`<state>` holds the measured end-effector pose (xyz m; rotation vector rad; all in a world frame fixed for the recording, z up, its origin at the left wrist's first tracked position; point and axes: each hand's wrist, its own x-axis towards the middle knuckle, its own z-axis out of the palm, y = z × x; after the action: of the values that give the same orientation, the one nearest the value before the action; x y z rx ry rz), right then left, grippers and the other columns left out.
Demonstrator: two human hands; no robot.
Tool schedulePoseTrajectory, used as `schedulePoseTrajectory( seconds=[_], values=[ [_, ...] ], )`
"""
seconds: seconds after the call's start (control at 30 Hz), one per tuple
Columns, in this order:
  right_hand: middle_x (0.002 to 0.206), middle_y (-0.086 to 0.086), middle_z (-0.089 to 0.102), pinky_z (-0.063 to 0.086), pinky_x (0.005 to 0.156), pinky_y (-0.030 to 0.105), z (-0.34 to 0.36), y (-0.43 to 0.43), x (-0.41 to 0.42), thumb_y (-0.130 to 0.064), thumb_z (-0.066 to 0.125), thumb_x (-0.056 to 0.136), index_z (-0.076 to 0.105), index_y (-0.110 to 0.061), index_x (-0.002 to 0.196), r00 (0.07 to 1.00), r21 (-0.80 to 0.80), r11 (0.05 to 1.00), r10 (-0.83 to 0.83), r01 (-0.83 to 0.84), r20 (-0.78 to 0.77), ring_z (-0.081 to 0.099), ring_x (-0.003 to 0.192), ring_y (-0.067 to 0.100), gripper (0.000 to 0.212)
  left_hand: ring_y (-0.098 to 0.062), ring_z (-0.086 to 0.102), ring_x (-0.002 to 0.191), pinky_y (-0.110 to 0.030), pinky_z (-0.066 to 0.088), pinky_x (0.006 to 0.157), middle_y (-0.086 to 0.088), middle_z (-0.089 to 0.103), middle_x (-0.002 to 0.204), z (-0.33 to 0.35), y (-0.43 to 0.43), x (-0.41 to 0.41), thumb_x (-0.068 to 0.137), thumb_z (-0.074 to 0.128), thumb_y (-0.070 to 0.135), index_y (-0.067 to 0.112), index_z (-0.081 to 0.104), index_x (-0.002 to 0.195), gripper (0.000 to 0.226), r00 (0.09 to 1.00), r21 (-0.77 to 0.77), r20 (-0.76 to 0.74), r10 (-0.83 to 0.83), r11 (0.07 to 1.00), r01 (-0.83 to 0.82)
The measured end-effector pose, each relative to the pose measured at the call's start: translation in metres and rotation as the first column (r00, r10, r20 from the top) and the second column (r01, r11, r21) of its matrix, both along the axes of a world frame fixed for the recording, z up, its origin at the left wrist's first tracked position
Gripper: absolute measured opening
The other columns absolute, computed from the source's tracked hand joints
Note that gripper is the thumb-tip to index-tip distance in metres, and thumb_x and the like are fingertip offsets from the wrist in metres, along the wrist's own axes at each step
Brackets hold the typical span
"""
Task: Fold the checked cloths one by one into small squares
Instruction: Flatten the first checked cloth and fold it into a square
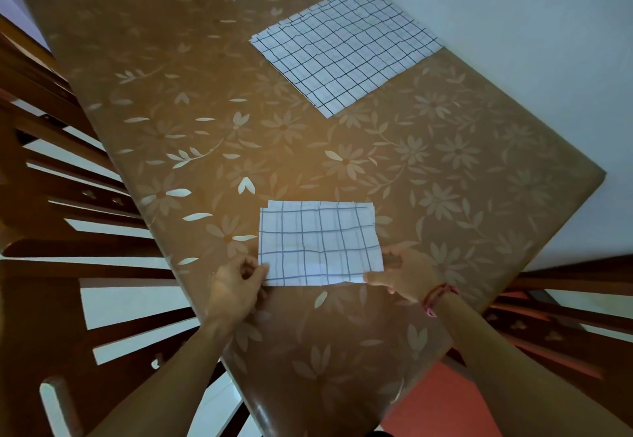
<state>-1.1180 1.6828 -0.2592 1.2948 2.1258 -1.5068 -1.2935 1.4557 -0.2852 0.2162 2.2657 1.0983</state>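
A white checked cloth (pixel 318 243), folded into a rectangle, lies on the brown flowered table (pixel 212 101) near its front. My left hand (pixel 236 282) pinches the cloth's near left corner. My right hand (pixel 404 277) pinches the near right corner, thumb on top, and wears a red wrist band. A stack of flat, larger checked cloths (pixel 346 48) lies at the far right of the table, apart from both hands.
Wooden chair backs (pixel 58 197) stand along the table's left side, and another chair (pixel 565 303) at the right. A pale wall (pixel 513 25) runs close behind the table's right edge. Red floor (pixel 438 406) shows below the front corner.
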Motion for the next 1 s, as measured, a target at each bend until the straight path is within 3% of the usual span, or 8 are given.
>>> schedulePoseTrajectory(
  seconds=[0.1, 0.2, 0.33, 0.47, 0.67, 0.77, 0.87, 1.0],
  values=[
    [0.08, -0.004, 0.075, 0.049, 0.046, 0.016, 0.002, 0.002, 0.006, -0.014, 0.079, 0.077, 0.064, -0.026, 0.095, 0.996, -0.12, 0.99, -0.079, 0.074, -0.037, 0.071, 0.061, 0.011, 0.026, -0.035, 0.064, 0.051, -0.031, 0.049, 0.04, -0.009, 0.069, 0.059, 0.0, 0.0, -0.002, 0.094, 0.063, 0.024, 0.008, 0.059, 0.084, 0.019, 0.998, 0.033, 0.043, 0.041, 0.999, -0.042],
    [0.085, 0.006, 0.076, 0.057, 0.059, 0.026, -0.004, 0.001, 0.012, -0.005, 0.077, 0.078, 0.065, -0.009, 0.103, 0.973, -0.231, 0.956, -0.208, 0.18, -0.102, 0.074, 0.076, 0.023, 0.028, -0.034, 0.063, 0.05, -0.031, 0.05, 0.044, -0.01, 0.069, 0.061, 0.001, 0.001, -0.004, 0.094, 0.061, 0.025, 0.008, 0.057, 0.086, 0.02, 0.996, 0.061, 0.079, 0.041, 0.997, -0.046],
    [0.084, 0.013, 0.075, 0.06, 0.075, 0.034, -0.017, -0.002, 0.012, 0.002, 0.078, 0.075, 0.067, 0.0, 0.09, 0.942, -0.193, 0.934, -0.322, 0.301, -0.089, 0.074, 0.077, 0.023, 0.019, -0.027, 0.068, 0.058, -0.03, 0.056, 0.054, -0.01, 0.072, 0.068, 0.004, 0.001, -0.004, 0.09, 0.068, 0.015, 0.006, 0.06, 0.093, 0.011, 0.987, 0.111, 0.148, 0.056, 0.991, -0.073],
    [0.084, 0.013, 0.074, 0.06, 0.073, 0.033, -0.027, -0.002, 0.01, -0.003, 0.081, 0.073, 0.066, 0.0, 0.087, 0.927, -0.164, 0.918, -0.372, 0.361, -0.047, 0.074, 0.073, 0.021, 0.02, -0.02, 0.067, 0.053, -0.024, 0.054, 0.051, -0.01, 0.071, 0.065, 0.002, -0.002, -0.005, 0.087, 0.069, 0.005, 0.004, 0.062, 0.089, 0.007, 0.987, 0.066, 0.14, 0.076, 0.994, -0.086],
    [0.076, 0.004, 0.075, 0.059, 0.067, 0.026, -0.027, 0.001, 0.003, -0.012, 0.079, 0.077, 0.07, -0.006, 0.091, 0.946, -0.123, 0.942, -0.321, 0.313, -0.044, 0.073, 0.07, 0.016, 0.018, -0.029, 0.07, 0.061, -0.039, 0.06, 0.058, -0.009, 0.072, 0.068, -0.001, -0.005, -0.006, 0.087, 0.068, 0.004, 0.008, 0.059, 0.093, 0.011, 0.981, 0.073, 0.157, 0.117, 0.989, -0.129],
    [0.076, 0.006, 0.074, 0.059, 0.061, 0.026, -0.027, 0.0, 0.001, -0.012, 0.078, 0.078, 0.068, -0.009, 0.092, 0.941, -0.099, 0.939, -0.335, 0.33, -0.042, 0.068, 0.059, 0.015, 0.018, -0.025, 0.067, 0.055, -0.035, 0.055, 0.051, -0.003, 0.071, 0.069, -0.003, -0.01, -0.006, 0.085, 0.071, 0.012, 0.018, 0.059, 0.089, 0.014, 0.999, 0.006, 0.036, 0.036, 0.999, -0.036],
    [0.067, 0.01, 0.071, 0.054, 0.053, 0.028, -0.033, 0.0, 0.001, -0.015, 0.079, 0.077, 0.066, -0.01, 0.094, 0.926, -0.035, 0.929, -0.371, 0.37, -0.064, 0.062, 0.052, 0.016, 0.022, -0.009, 0.063, 0.067, -0.029, 0.05, 0.066, 0.012, 0.066, 0.076, -0.006, -0.015, -0.008, 0.083, 0.072, 0.024, 0.028, 0.056, 0.087, 0.017, 0.97, -0.13, -0.205, -0.127, 0.986, 0.102],
    [0.075, -0.008, 0.068, 0.048, 0.06, 0.022, -0.035, -0.007, -0.001, -0.034, 0.076, 0.077, 0.067, -0.021, 0.092, 0.947, 0.175, 0.931, -0.314, 0.321, -0.069, 0.063, 0.064, 0.007, 0.022, -0.014, 0.06, 0.083, -0.029, 0.049, 0.066, 0.009, 0.06, 0.102, -0.01, -0.015, -0.003, 0.089, 0.063, 0.024, 0.022, 0.06, 0.101, 0.013, 0.773, -0.222, -0.496, -0.396, 0.918, 0.328]
  ],
)
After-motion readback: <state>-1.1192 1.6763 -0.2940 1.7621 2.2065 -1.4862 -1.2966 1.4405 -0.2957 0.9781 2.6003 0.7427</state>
